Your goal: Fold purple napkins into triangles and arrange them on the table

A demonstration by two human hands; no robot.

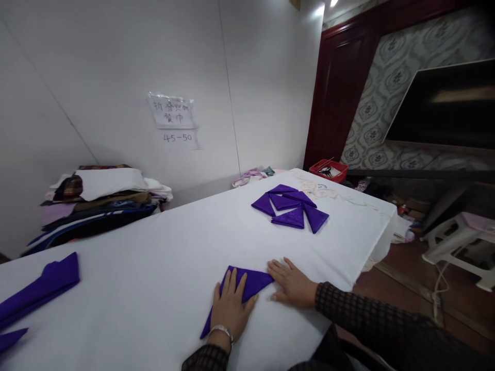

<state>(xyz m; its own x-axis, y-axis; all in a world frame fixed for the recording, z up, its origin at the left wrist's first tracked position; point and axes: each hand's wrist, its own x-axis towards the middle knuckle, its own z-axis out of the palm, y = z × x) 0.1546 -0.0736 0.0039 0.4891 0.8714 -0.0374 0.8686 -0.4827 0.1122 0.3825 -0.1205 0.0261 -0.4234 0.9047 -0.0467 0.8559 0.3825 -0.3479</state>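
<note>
A purple cloth (251, 281), folded into a triangle, lies flat on the white-covered table (154, 278) near its front edge. My left hand (231, 305) rests on the cloth with its fingers spread, a silver bracelet at the wrist. At the cloth's right corner, my right hand (292, 283) lies open, its fingertips at the tip of the fabric. Neither hand grasps anything. Farther back, several folded purple triangles (288, 216) lie in an overlapping group.
More purple cloth (50, 283) lies at the table's left. Behind the table is a pile of clothes (104, 201) by the wall. A red basket (336, 175) is beyond the far end, and a white stool (464, 247) stands right.
</note>
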